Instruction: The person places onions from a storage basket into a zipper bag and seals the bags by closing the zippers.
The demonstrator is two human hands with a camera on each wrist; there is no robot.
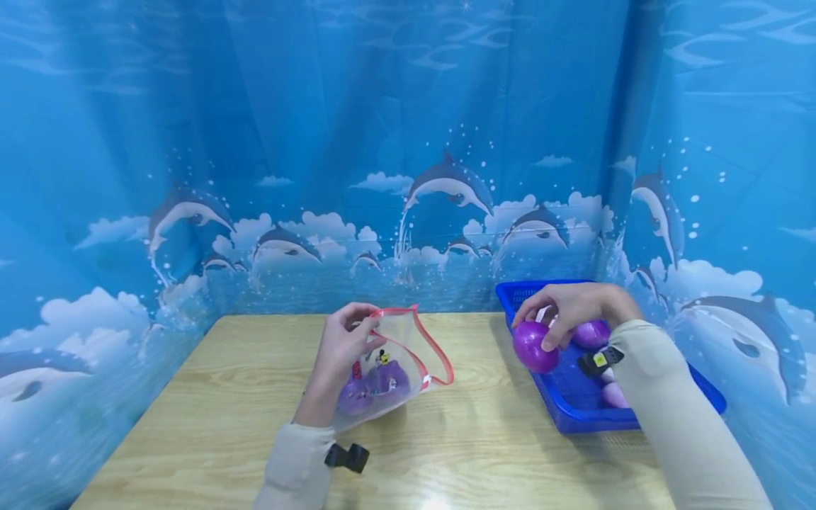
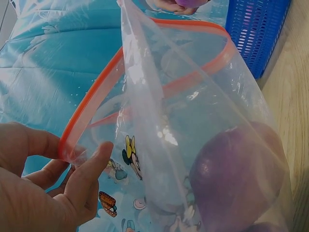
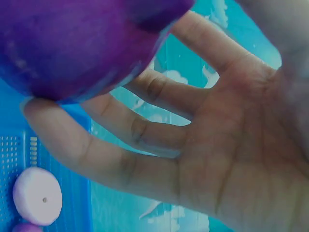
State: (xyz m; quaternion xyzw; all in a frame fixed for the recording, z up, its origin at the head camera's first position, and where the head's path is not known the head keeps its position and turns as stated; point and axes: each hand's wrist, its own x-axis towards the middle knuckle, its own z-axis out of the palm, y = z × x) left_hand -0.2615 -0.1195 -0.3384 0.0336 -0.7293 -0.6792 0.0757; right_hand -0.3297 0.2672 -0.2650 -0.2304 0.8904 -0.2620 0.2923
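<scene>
My left hand (image 1: 347, 343) pinches the red-edged mouth of a clear plastic zip bag (image 1: 401, 333), which gapes toward the right. Cartoon figures are printed on the bag, and purple round things (image 2: 239, 176) show through its wall low down. In my right hand (image 1: 574, 308) is a shiny purple ball-like thing (image 1: 534, 347), gripped between thumb and fingertips over the left side of a blue plastic basket (image 1: 567, 418). Seen from the right wrist, the held purple thing (image 3: 82, 48) is rounded with a bulge at one side; its upper part is out of frame.
Inside the basket are another purple round thing (image 1: 591, 333), a pale pink one (image 1: 615, 395) and a whitish one with a small hole (image 3: 37, 195). The bag and basket stand on a wooden table (image 1: 472, 453). A blue dolphin-print curtain (image 1: 357, 142) hangs behind and at both sides.
</scene>
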